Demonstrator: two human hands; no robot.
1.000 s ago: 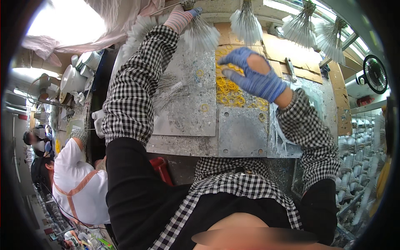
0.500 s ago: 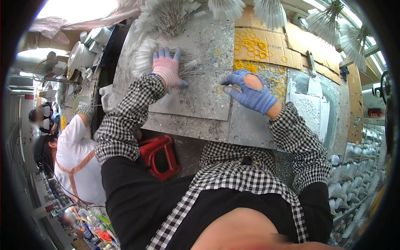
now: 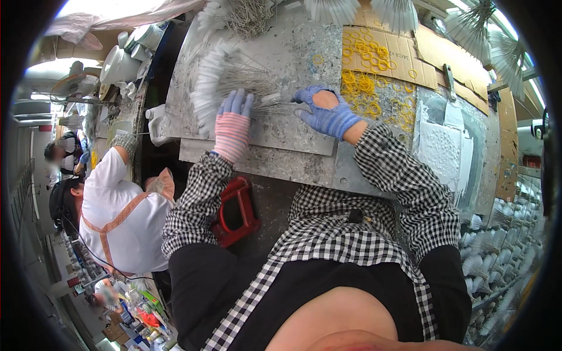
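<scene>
A fan of thin metal wires with white, brush-like ends (image 3: 208, 88) lies on the grey board (image 3: 293, 131). My left hand (image 3: 233, 126), in a pink-striped glove with blue fingertips, rests at the near side of the fan. Its fingers are stretched out and touch the wires. To the right, my right hand (image 3: 328, 111) wears a blue glove with a hole over its back. Thumb and forefinger are apart, close to the wire tips, and I see nothing between them. Yellow rubber bands (image 3: 366, 85) lie heaped beyond my right hand.
A scraper (image 3: 452, 111) lies at the right by a white-coated patch (image 3: 439, 149). More wire bundles (image 3: 249, 17) stand at the far edge. Below the table is a red stool (image 3: 237, 213). A person in white (image 3: 126, 213) works at the left, near a white jug (image 3: 158, 126).
My left hand has drawn nearer to me, leaving more of the wire fan in sight. My right hand has moved left toward the wire tips. The whole view has shifted slightly.
</scene>
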